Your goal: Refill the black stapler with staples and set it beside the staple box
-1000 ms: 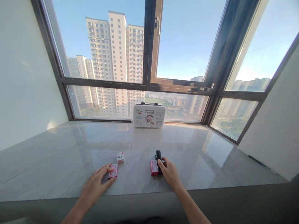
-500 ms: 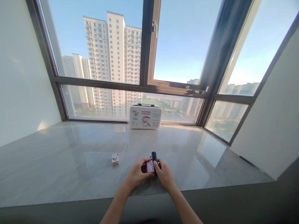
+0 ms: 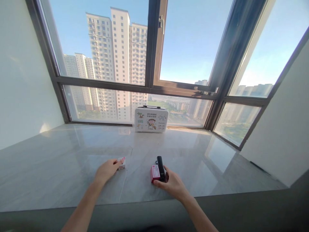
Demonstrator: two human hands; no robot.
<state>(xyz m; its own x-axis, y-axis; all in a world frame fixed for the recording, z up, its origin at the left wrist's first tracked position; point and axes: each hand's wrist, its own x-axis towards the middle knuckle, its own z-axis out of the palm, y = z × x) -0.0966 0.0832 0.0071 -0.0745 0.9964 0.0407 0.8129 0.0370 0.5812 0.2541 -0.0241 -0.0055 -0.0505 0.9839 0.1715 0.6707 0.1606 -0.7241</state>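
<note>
On the grey stone sill, my left hand (image 3: 107, 169) reaches forward and its fingertips close on a small white box (image 3: 122, 165) with a pink edge. To the right, a red box (image 3: 154, 173) lies beside a black stapler-like object (image 3: 160, 164). My right hand (image 3: 173, 185) cups this pair from the near side. Its thumb presses the red box's near end and its fingers lie against the black object's right side.
A white tin case (image 3: 151, 120) with cartoon prints and a handle stands at the back against the window frame (image 3: 135, 88). White walls close in the sill (image 3: 60, 161) on the left and right. The sill's front edge runs just below my wrists.
My left hand carried a red box from the left over to the pile by the black object, then swung back left onto the small white box. My right hand stayed by the black object.
</note>
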